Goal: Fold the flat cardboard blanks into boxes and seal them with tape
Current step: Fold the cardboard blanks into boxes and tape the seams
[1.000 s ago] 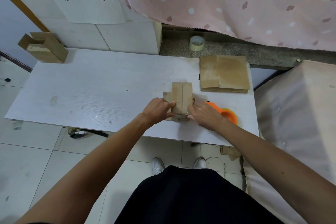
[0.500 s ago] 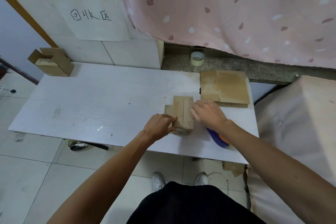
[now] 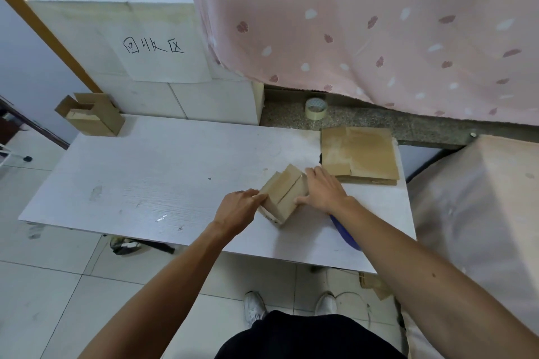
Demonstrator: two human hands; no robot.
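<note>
- My right hand had the little cardboard box by its right side. The thumb was curled onto the near face and the fingers were wrapped over the far top corner.
- My left hand was on the opposite side, thumb and bent fingertips pinching the box's left edge. So it was a proper two-handed hold, neither palm flat.
- The box sat on the white table between both hands, toward the front right and turned at an angle. Its top flaps were folded down with a seam running along the middle. Honestly couldn't tell if any tape was on that seam.
- Just beyond my right fingers was the stack of flat blanks, parked on the table's far right corner.
- A blue thing poked out from under my right forearm near the front edge. It was mostly hidden, so no idea what it was.
- The roll of tape stood on the stone ledge behind the table, right under the pink curtain hem.
- Way over at the far left corner stood another folded box, flaps up and open.
</note>
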